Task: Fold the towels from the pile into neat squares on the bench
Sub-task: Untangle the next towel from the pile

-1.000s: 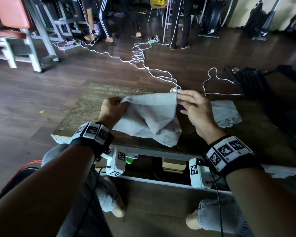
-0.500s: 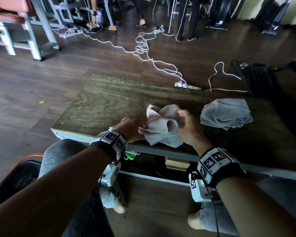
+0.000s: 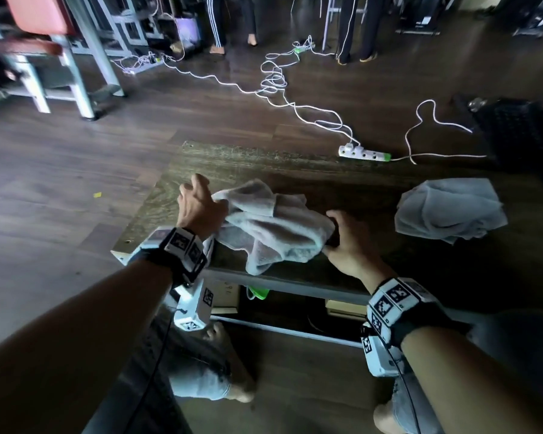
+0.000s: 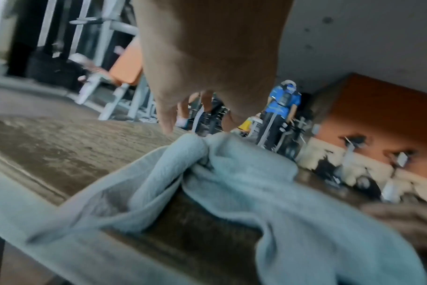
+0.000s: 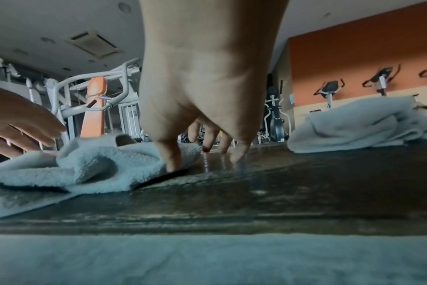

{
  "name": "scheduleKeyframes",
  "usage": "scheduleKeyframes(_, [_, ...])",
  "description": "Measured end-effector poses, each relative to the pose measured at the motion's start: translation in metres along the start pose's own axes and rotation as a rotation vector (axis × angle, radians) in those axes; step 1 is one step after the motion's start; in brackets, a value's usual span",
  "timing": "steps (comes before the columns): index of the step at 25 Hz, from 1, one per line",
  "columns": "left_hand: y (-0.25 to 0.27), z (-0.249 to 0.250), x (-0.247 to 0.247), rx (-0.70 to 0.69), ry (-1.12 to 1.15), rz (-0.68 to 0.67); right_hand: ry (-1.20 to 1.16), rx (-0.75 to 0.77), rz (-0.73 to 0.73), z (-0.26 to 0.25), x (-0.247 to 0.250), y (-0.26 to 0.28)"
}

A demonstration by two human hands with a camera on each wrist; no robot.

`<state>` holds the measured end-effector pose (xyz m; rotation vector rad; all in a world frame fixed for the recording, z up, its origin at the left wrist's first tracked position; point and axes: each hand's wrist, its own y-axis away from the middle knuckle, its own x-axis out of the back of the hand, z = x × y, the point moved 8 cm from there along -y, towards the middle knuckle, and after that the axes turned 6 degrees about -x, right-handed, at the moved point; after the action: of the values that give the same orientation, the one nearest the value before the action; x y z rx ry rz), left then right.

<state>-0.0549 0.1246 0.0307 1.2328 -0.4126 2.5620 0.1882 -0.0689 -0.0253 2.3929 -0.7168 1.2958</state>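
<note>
A crumpled grey towel (image 3: 273, 227) (image 4: 244, 183) (image 5: 93, 165) lies across the near part of the wooden bench (image 3: 295, 164), and one fold droops over the front edge. My left hand (image 3: 201, 208) (image 4: 200, 132) pinches the towel's left end, index finger lifted. My right hand (image 3: 336, 233) (image 5: 202, 154) holds the right end between thumb and index finger. Its other fingertips touch the bare bench top (image 5: 280, 183). A second rumpled grey towel (image 3: 449, 211) (image 5: 354, 125) sits apart at the bench's right.
A white power strip (image 3: 364, 152) with trailing cables lies on the floor just beyond the bench's far edge. A grey gym machine frame (image 3: 76, 73) stands back left, and a black object (image 3: 514, 130) at the right. People's legs are at the back. My knees are under the bench.
The towel was held up spread, then bunched at the front edge. Now my hands have moved apart, the left one forward and left, drawing the towel out across the bench.
</note>
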Motion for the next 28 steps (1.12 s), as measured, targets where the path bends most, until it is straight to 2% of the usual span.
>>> scheduleKeyframes(1, [0.008, 0.012, -0.003, -0.138, -0.070, 0.031, 0.032, -0.004, -0.061, -0.005, -0.010, -0.002])
scheduleKeyframes(3, [0.033, 0.036, -0.019, -0.417, -0.104, 0.004, 0.007, 0.039, -0.016, -0.013, -0.015, -0.003])
scheduleKeyframes(4, [0.046, 0.044, -0.031, -0.478, -0.054, -0.085, -0.054, 0.064, 0.029, -0.019, -0.011, -0.002])
scheduleKeyframes(5, [0.057, 0.050, -0.041, -0.476, 0.015, -0.212, -0.187, 0.055, 0.040, -0.027, -0.006, 0.000])
scheduleKeyframes(7, [0.069, 0.055, -0.059, -0.434, 0.071, -0.393, -0.484, 0.000, 0.008, -0.041, 0.007, 0.003])
scheduleKeyframes(8, [0.066, 0.056, -0.064, -0.427, 0.098, -0.401, -0.614, -0.028, 0.010, -0.046, 0.015, 0.001])
scheduleKeyframes(11, [0.049, 0.066, -0.049, -0.327, 0.286, -0.258, -0.813, -0.113, 0.097, -0.045, 0.046, -0.002])
scheduleKeyframes(13, [0.037, 0.068, -0.037, -0.056, 0.679, -0.222, -0.860, -0.086, 0.062, -0.044, 0.056, 0.004])
scheduleKeyframes(14, [0.034, 0.070, -0.034, 0.060, 0.866, -0.226, -0.828, -0.063, -0.010, -0.046, 0.055, 0.009])
scheduleKeyframes(15, [0.033, 0.076, -0.032, 0.149, 1.018, -0.236, -0.791, -0.056, -0.101, -0.047, 0.049, 0.016])
scheduleKeyframes(17, [0.027, 0.083, -0.030, 0.206, 1.107, -0.278, -0.719, -0.045, -0.238, -0.051, 0.033, 0.030])
scheduleKeyframes(19, [0.023, 0.087, -0.027, 0.173, 1.081, -0.266, -0.681, -0.042, -0.246, -0.054, 0.021, 0.037])
scheduleKeyframes(21, [0.017, 0.081, -0.021, 0.129, 0.971, -0.176, -0.692, -0.019, -0.194, -0.060, 0.019, 0.038])
scheduleKeyframes(24, [0.009, 0.067, -0.012, 0.009, 0.699, -0.094, -0.782, -0.065, -0.130, -0.061, 0.029, 0.032])
scheduleKeyframes(26, [0.014, 0.072, -0.006, -0.206, 0.465, -0.033, -0.864, -0.128, -0.100, -0.056, 0.034, 0.024])
scheduleKeyframes(27, [0.020, 0.083, -0.005, -0.364, 0.359, -0.035, -0.877, -0.169, -0.092, -0.054, 0.035, 0.022])
scheduleKeyframes(28, [0.033, 0.098, -0.008, -0.506, 0.271, -0.092, -0.879, -0.212, -0.098, -0.051, 0.034, 0.020])
